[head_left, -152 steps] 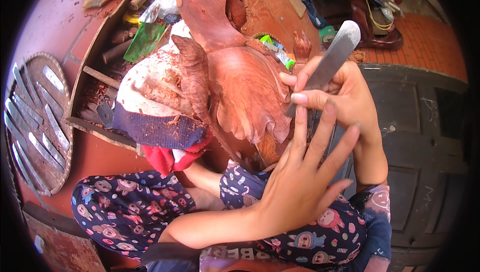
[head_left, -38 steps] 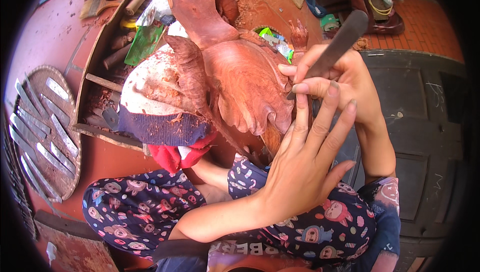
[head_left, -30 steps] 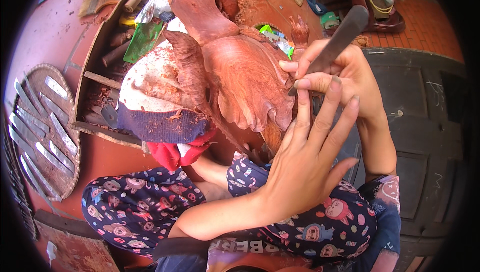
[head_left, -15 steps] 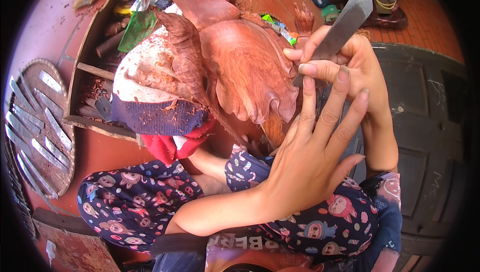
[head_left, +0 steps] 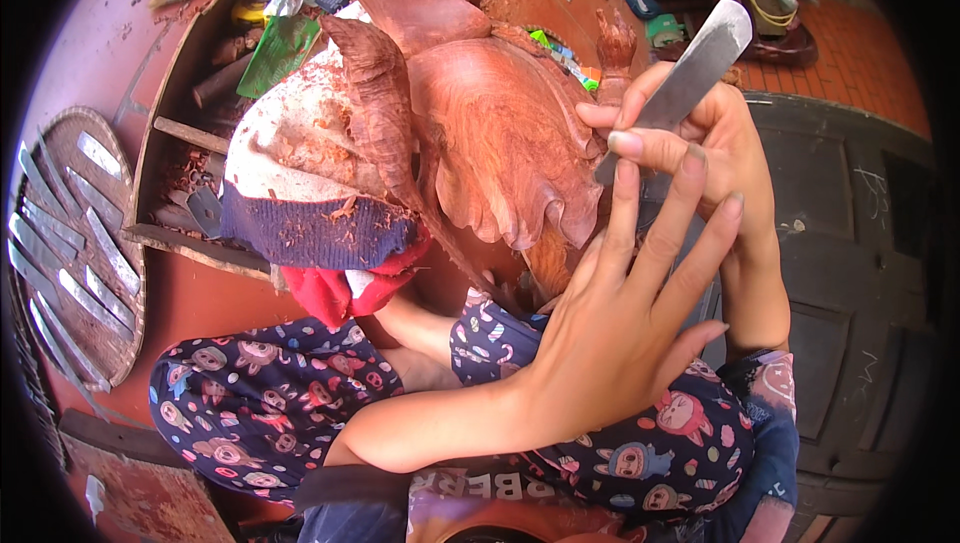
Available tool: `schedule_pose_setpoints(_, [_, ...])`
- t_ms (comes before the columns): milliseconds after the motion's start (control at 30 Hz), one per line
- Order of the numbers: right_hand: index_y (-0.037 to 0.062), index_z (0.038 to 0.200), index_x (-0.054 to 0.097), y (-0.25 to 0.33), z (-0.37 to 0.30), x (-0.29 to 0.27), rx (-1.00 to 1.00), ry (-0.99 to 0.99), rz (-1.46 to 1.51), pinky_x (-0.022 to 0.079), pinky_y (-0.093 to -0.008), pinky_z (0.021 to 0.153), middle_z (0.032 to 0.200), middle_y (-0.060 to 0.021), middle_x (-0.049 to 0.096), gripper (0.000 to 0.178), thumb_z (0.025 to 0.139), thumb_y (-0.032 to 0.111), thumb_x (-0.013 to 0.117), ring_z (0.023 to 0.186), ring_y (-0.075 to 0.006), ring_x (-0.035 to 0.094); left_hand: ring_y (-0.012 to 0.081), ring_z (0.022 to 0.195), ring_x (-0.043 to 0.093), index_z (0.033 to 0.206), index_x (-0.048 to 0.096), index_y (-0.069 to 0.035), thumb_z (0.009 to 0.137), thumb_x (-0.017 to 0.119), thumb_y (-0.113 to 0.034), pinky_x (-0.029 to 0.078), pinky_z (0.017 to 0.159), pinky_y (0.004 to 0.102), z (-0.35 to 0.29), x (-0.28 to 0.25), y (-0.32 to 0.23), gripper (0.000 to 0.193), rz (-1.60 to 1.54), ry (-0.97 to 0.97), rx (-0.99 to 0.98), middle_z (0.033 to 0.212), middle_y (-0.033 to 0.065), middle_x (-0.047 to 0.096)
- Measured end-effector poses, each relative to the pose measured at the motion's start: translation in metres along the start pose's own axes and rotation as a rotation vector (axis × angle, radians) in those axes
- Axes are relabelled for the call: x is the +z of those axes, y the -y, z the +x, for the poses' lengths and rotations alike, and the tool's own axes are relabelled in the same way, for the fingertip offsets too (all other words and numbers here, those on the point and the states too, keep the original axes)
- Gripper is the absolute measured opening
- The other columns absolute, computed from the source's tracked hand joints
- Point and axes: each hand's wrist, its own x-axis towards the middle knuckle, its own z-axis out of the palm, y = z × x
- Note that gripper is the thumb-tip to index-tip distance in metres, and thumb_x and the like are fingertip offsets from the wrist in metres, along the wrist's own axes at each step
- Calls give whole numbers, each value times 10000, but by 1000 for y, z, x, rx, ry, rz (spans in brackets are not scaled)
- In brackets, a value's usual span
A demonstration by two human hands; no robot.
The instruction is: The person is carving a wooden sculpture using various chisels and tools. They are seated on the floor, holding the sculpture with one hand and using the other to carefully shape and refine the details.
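In my right hand [head_left: 735,133], a flat steel chisel [head_left: 697,63] without a handle is pinched between thumb and fingers. Its broad rounded end points up and right; the narrow end slants down beside the lower right edge of a reddish-brown wood carving [head_left: 510,133]. Whether that tip touches the wood I cannot tell. My left hand [head_left: 630,318] has its fingers spread, back upward, below the right hand. Its fingertips come close to the right thumb and overlap the right hand in view. The carving has smooth flowing folds and a wavy lower rim.
A round woven tray [head_left: 140,143] at the left carries several steel blades. Beside it stands a wooden box [head_left: 190,138] of tools and shavings. A shavings-covered cloth [head_left: 315,218] lies against the carving. My crossed legs are in front; a dark panelled wooden surface [head_left: 820,243] is at right.
The view has shifted slightly. My right hand and the chisel sit a little lower and further right in it, and the left fingers remain spread.
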Motion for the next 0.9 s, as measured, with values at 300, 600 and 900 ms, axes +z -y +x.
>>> schedule_pose_setpoints(300, [9,956,666,1,0,1,8,12,95,570,-334,912,925,-56,703,161,838,13,774,1062,-234,701,568,1459,145,1547,326,-45,826,745,-238,331,1142,549,0,-1,0,856,19,9,-4,1622,265,164])
schedule_pose_setpoints(600, [4,958,668,-1,2,-4,-96,80,69,563,-349,928,934,-45,684,138,845,-29,740,1051,-237,702,574,1460,127,1552,324,-64,829,742,-213,349,1123,552,3,-1,4,848,-18,12,-1,1628,246,164])
schedule_pose_setpoints(900, [-5,955,670,-3,0,-3,-156,94,84,557,-357,959,919,-44,682,138,841,-68,716,1028,-219,705,568,1463,130,1551,330,-75,836,737,-224,356,1123,549,1,2,5,836,5,-11,21,1626,226,185])
